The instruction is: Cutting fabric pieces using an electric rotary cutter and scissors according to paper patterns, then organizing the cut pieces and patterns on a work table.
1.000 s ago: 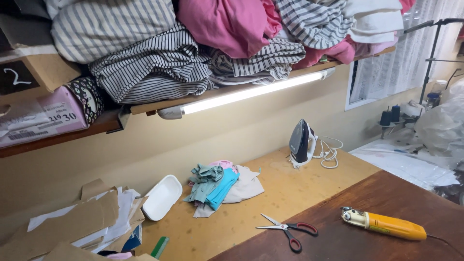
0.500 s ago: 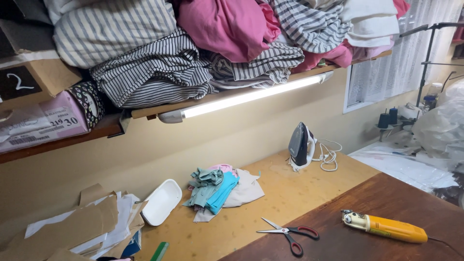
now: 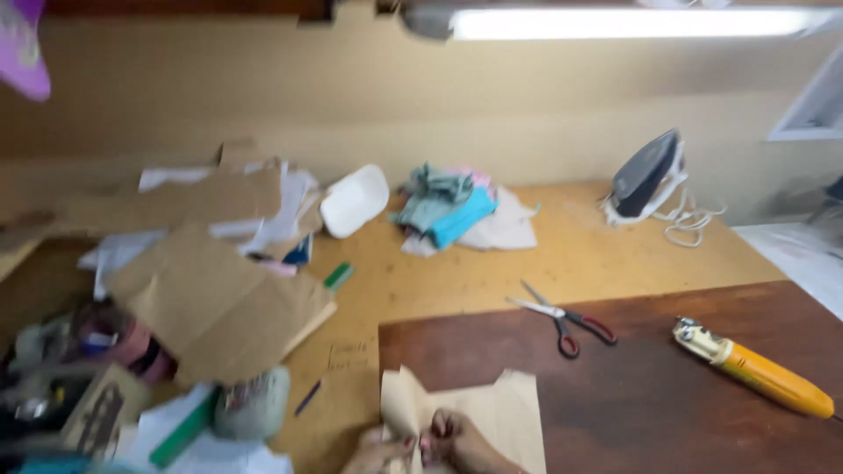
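Note:
At the bottom edge both my hands meet on a tan paper pattern piece point(image 3: 479, 412) that lies on the dark brown board point(image 3: 650, 386). My left hand point(image 3: 379, 453) pinches the paper's lower left part. My right hand point(image 3: 461, 443) grips it just beside, fingers curled. Only the fingers and knuckles of each hand show. Red-handled scissors point(image 3: 562, 318) lie a little beyond the paper, open. A yellow-handled electric cutter point(image 3: 755, 369) rests on the board to the right.
A heap of brown cardboard and white paper point(image 3: 211, 272) covers the left of the light wooden table point(image 3: 457, 272). A white tray point(image 3: 353, 200), folded cloth scraps point(image 3: 452, 211) and an upright iron point(image 3: 648, 175) with its cord stand toward the wall. A green marker point(image 3: 339, 276) lies near the cardboard.
The view has dropped from the shelf of fabric down to the table. My hands and the tan paper piece have come into view at the bottom.

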